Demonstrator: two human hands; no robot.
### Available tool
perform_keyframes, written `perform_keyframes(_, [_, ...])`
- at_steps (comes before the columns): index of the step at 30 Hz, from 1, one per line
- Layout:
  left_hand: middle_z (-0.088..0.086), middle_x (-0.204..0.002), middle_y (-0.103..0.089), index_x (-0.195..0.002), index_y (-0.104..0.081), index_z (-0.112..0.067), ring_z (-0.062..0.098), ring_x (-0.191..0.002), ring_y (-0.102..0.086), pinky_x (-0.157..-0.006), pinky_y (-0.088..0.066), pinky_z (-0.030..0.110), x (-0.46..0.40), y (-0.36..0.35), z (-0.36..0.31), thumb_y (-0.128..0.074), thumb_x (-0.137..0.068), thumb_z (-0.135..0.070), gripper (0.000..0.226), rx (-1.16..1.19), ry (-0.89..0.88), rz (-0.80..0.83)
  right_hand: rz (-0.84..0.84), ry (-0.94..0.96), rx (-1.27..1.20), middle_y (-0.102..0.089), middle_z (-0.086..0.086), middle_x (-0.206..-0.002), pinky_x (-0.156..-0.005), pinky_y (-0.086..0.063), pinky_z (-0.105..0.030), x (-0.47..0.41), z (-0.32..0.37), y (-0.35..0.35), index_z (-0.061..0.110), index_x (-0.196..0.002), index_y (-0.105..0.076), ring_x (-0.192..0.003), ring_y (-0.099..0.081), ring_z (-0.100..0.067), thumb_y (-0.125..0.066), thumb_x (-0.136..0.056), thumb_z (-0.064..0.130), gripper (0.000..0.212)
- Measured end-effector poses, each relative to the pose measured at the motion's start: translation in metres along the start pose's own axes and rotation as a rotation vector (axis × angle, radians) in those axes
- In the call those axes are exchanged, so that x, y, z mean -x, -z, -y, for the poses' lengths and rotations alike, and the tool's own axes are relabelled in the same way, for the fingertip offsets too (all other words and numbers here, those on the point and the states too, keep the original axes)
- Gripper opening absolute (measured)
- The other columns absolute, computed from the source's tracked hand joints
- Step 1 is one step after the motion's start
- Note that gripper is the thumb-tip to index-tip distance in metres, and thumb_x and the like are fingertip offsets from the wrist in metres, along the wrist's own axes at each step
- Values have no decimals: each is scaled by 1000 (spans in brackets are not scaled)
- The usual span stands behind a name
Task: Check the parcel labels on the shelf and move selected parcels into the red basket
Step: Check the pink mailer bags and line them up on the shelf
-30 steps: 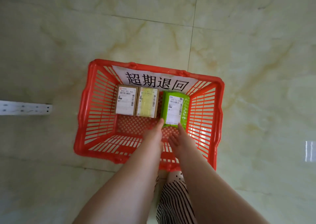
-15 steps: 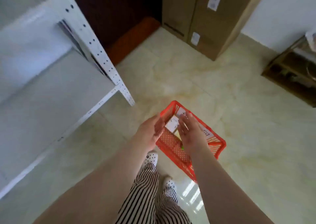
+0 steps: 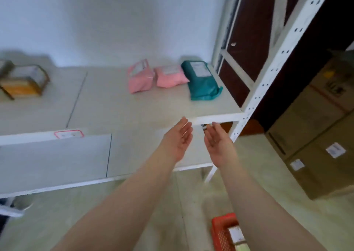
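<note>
Two pink parcels (image 3: 139,76) (image 3: 170,76) and a teal parcel (image 3: 201,80) lie side by side at the back right of the white shelf (image 3: 118,105), each with a white label on top. My left hand (image 3: 179,139) and my right hand (image 3: 218,143) are raised in front of the shelf's front edge, palms facing each other, fingers straight, holding nothing. The red basket (image 3: 222,229) sits on the floor at the bottom right, partly hidden by my right forearm, with a parcel visible inside.
A brown box parcel (image 3: 24,80) stands at the shelf's far left. A red-framed tag (image 3: 69,134) is stuck on the shelf's front edge. A perforated white upright (image 3: 275,59) bounds the shelf at right. Large cardboard cartons (image 3: 314,135) stand on the floor to the right.
The view has swung up from the basket on the floor to the shelf. Both hands have left the green parcel in the basket and risen, empty, to the shelf's front edge.
</note>
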State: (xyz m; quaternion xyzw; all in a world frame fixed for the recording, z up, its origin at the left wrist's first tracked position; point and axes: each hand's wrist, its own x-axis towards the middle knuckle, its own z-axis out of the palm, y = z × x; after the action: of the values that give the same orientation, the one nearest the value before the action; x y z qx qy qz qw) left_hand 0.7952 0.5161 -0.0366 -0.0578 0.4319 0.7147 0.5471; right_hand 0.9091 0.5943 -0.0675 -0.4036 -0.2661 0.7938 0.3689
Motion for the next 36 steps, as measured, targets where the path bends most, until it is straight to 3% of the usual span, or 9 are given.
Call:
perform_keyframes(8, [-2,-95,-65,-113,-62,-19,8,-82,-60,-82,-49,21,-9,83,-179,-63,-94,-27,20,31,-176,-39,133,-5,20,-69,-5,-110,-82,-51,-25,-30,-61,-204,18,-105,-68,-100,-64,-16,-65,-95,25,13])
perform_keyframes(11, [1,-102,-64,-116,-64,-16,8,-80,-59,-88,-45,24,-25,112,-224,-65,-93,-28,26,30,-194,-88,105,39,74,-68,-4,-115,-84,-51,-26,-43,-78,-250,14,-119,-65,-104,-63,-16,-71,-90,30,34])
perform_keyframes(15, [1,-107,-64,-96,-66,-17,9,-85,-60,-87,-43,26,-52,135,-254,-72,-86,-34,21,12,-150,-150,34,155,163,-65,-6,-121,-91,-49,-29,-60,-84,-282,10,-133,-58,-108,-61,-19,-70,-91,26,46])
perform_keyframes(20, [2,-117,-59,-128,-58,-14,16,-110,-55,-96,-41,29,-86,141,-269,-72,-83,-43,55,-53,-112,-177,-74,332,356,-63,-8,-126,-104,-47,-36,-101,-67,-305,9,-136,-55,-116,-59,-23,-75,-87,26,56])
perform_keyframes(25, [7,-133,-50,-136,-51,-14,20,-116,-48,-98,-37,31,-122,133,-284,-70,-84,-47,64,-113,-87,-193,-137,484,606,-59,-7,-128,-89,-40,-28,-144,-56,-319,12,-136,-53,-107,-53,-17,-74,-87,27,55])
perform_keyframes(27, [7,-125,-52,-132,-52,-14,21,-115,-50,-93,-39,31,-140,129,-291,-71,-83,-48,62,-138,-69,-210,-139,518,719,-59,-8,-132,-90,-41,-28,-164,-55,-326,11,-138,-52,-108,-53,-16,-74,-87,26,57])
perform_keyframes(29, [5,-98,-53,-115,-56,-13,19,-85,-54,-75,-42,28,-153,127,-295,-72,-82,-46,50,-151,-50,-230,-123,519,849,-59,-8,-134,-95,-44,-31,-178,-56,-330,11,-140,-49,-111,-55,-18,-74,-87,26,61])
perform_keyframes(31, [2,-74,-40,-94,-57,-12,15,-57,-34,-56,-32,25,-167,122,-297,-74,-82,-42,37,-154,-31,-259,-114,500,995,-59,-7,-136,-101,-45,-38,-194,-57,-334,11,-142,-47,-119,-58,-24,-73,-87,27,64])
perform_keyframes(36, [-1,-53,-52,-75,-54,-8,12,-51,-38,-52,-34,23,-190,105,-300,-66,-92,-29,29,-172,-24,-273,-108,454,1266,-64,-10,-130,-89,-44,-34,-213,-60,-339,7,-142,-45,-119,-60,-30,-71,-87,24,63])
